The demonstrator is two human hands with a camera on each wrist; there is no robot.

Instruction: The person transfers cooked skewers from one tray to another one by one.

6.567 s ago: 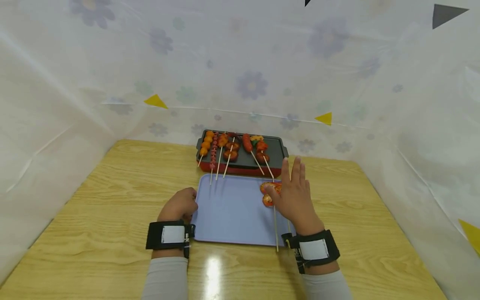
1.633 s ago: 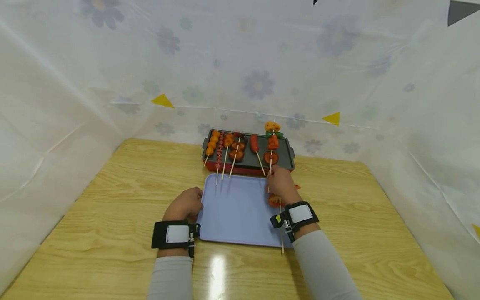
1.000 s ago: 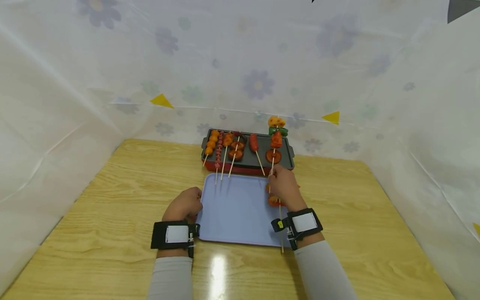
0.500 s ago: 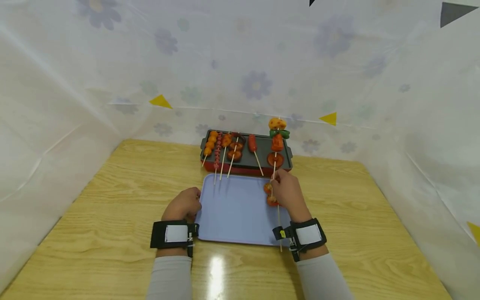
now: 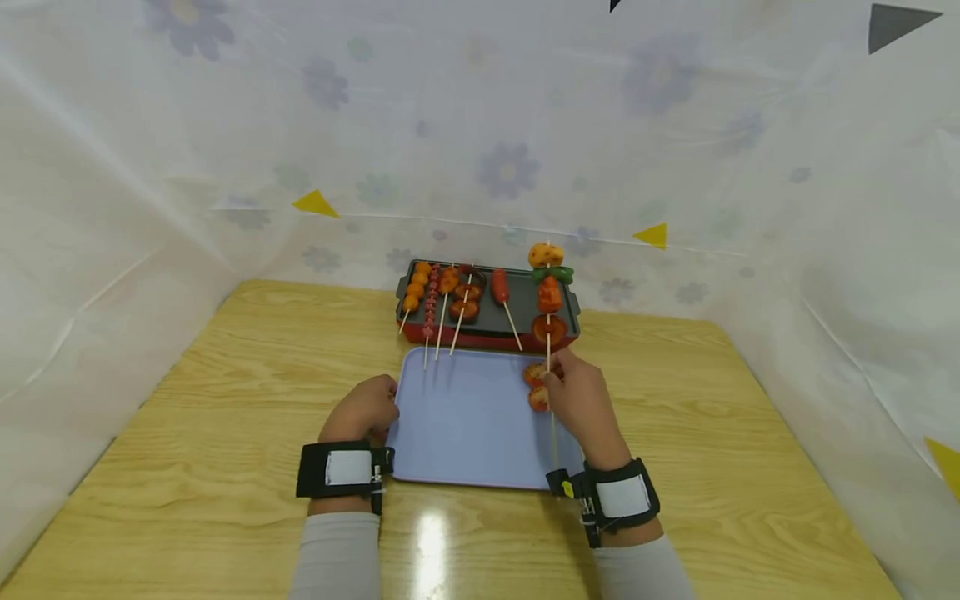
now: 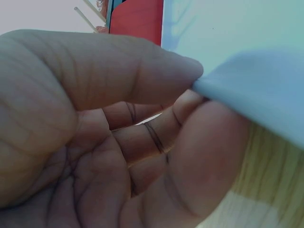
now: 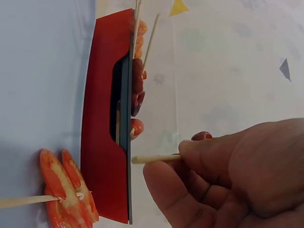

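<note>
In the head view my left hand point(image 5: 365, 410) pinches the left edge of a pale lilac tray point(image 5: 465, 429); the left wrist view shows thumb and fingers on the tray's rim point(image 6: 228, 97). My right hand point(image 5: 587, 404) pinches the stick of a mixed skewer point(image 5: 550, 293) with a yellow piece, green pepper, an orange-red chunk and a round brown slice. It is held up in front of the grill's right end. In the right wrist view the stick's end point(image 7: 154, 159) pokes out between thumb and finger. Beneath this hand lies an orange-red skewer point(image 5: 537, 398) on the tray, partly hidden.
Behind the tray stands a grill point(image 5: 521, 287) with a black plate and red body. On its left and middle rest several skewers, among them orange balls point(image 5: 415, 290), brown slices point(image 5: 466, 310) and a red sausage point(image 5: 500, 286). A pale flowered sheet point(image 5: 507, 171) encloses the wooden table point(image 5: 247, 400).
My right hand was spread above the tray; now it pinches the mixed skewer, which has left the grill plate. Over the last second it has drawn slightly toward me. The left hand stays put.
</note>
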